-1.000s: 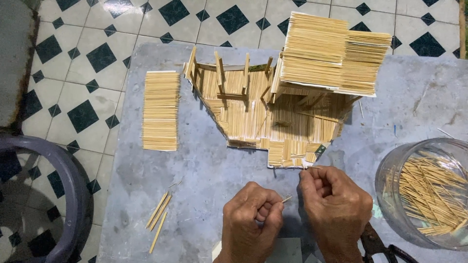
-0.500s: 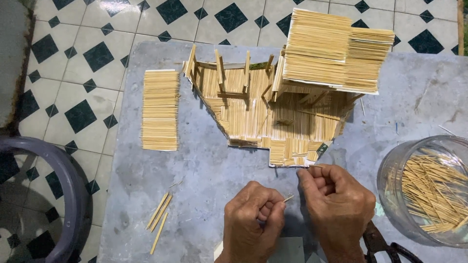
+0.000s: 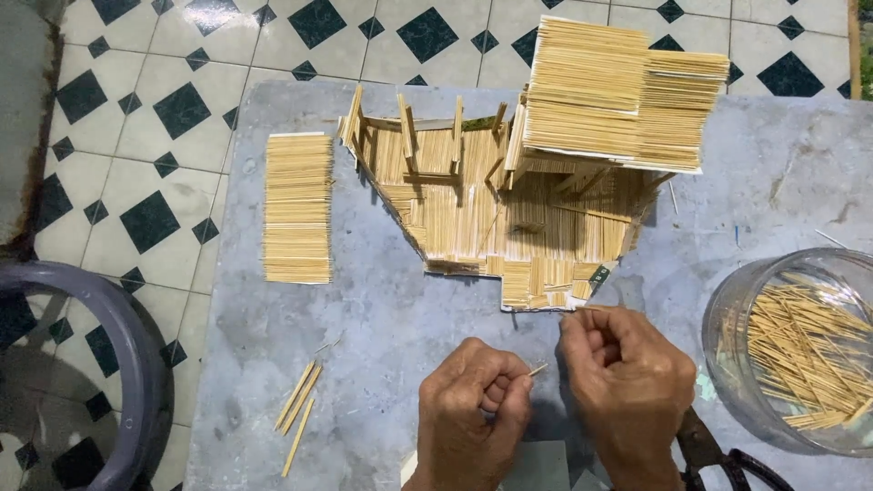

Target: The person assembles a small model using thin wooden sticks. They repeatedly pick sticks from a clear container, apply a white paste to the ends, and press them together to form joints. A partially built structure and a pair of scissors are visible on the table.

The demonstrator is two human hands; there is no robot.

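Fingers of the left hand (image 3: 473, 409) are curled tight and pinch a short thin wooden stick (image 3: 537, 369), whose tip points toward the right hand (image 3: 627, 377). That hand's fingers are also closed, just beside the stick, above the grey worktop (image 3: 391, 318) near the toothpick house model (image 3: 536, 182).

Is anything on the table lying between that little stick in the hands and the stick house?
Nothing visible does. The thin stick, pinched by the left hand, sits just below the stick house, with only bare table between.
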